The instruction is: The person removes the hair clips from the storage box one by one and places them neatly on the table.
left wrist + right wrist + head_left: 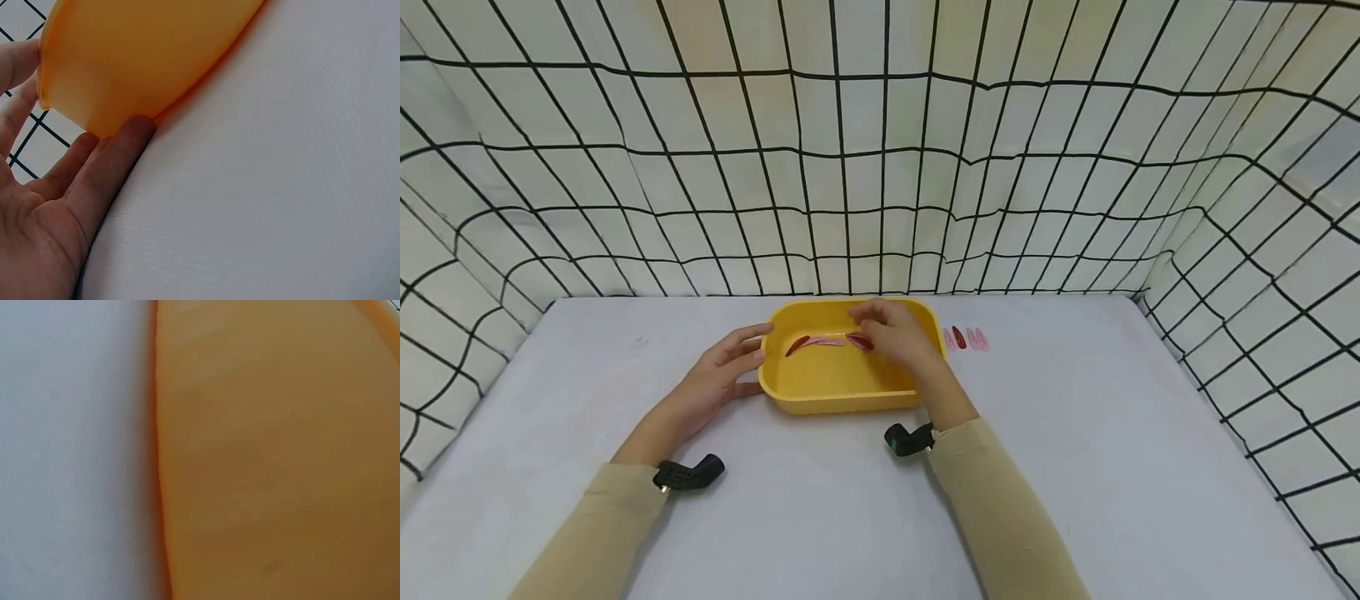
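Red piece lay just left of the right hand, whose grip was unclear. The left hand, fingers spread, touched the tray.

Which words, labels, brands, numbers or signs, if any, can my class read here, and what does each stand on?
None can be read in any view.
Yellow tray: no lettering visible.
Black device at the right wrist: a small greenish mark, too small to make out.
Red piece and pink pieces beside the tray: too small to tell.
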Demonstrator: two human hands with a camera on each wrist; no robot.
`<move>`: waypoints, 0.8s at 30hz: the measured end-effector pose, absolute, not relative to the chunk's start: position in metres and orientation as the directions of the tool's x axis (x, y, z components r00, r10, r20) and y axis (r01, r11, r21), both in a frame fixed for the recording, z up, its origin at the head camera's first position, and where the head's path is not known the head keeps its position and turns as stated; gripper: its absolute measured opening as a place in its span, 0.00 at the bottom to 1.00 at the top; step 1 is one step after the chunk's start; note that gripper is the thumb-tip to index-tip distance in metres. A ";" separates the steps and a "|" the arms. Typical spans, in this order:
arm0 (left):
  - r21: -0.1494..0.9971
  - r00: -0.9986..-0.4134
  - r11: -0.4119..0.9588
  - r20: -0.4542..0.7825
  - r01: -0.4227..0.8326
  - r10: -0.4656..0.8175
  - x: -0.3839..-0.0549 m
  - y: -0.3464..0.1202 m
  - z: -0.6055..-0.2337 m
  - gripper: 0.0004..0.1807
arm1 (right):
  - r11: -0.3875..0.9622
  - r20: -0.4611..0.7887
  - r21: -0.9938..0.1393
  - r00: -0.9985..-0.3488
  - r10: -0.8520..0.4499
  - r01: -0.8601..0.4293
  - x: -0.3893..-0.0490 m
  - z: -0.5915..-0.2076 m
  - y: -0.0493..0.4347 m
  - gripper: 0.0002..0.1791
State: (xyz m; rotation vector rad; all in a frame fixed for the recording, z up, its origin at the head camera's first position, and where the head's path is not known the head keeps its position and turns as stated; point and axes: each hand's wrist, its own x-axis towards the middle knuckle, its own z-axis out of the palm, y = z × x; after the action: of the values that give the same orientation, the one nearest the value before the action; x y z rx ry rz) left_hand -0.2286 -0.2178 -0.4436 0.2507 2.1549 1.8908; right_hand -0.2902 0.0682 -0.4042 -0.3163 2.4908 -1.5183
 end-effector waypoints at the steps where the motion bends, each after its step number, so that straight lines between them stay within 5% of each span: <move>1: 0.989 -0.951 0.139 -0.083 -0.042 0.299 -0.228 -0.218 -0.444 0.29 | 0.472 -0.067 -0.878 -0.954 -0.292 -0.082 -0.290 -0.404 0.067 0.14; 24: 0.992 -0.950 0.119 -0.080 -0.046 0.303 -0.227 -0.217 -0.444 0.29 | 0.656 -0.133 -0.734 -0.908 -0.397 -0.179 -0.285 -0.411 0.066 0.13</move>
State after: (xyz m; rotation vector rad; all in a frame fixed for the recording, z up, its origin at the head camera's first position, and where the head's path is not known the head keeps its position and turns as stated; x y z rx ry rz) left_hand -0.2270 -0.2170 -0.4440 0.2536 2.1358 1.9092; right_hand -0.2854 0.0655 -0.4109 -0.4619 2.5932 -1.1047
